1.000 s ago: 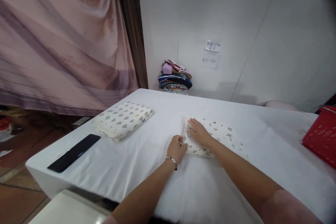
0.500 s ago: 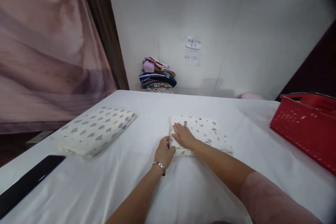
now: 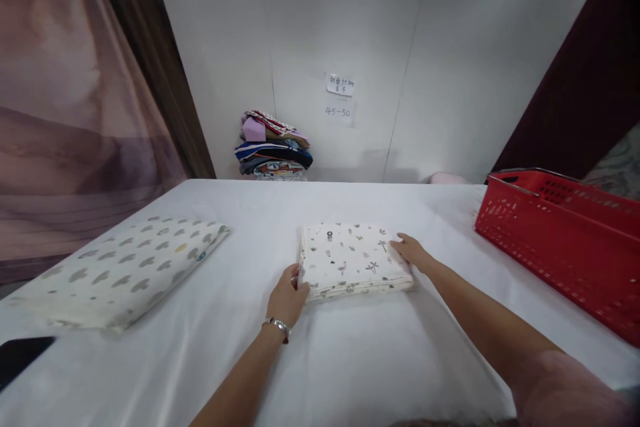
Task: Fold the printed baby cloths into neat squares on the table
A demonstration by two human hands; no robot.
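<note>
White folded cloth [image 3: 350, 259]: left hand [image 3: 287, 295] is pinching one edge, right hand [image 3: 411, 251] gripping the other; uneven pulling could be sliding layers apart.

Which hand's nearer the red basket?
Right. The right hand touches the folded cloth on the side toward the red basket; the left hand is at its opposite edge.

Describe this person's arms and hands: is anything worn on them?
The left hand and right hand are bare, without gloves. A thin silver bracelet circles the left wrist. Both forearms are uncovered; a pink sleeve covers the right upper arm.
</note>
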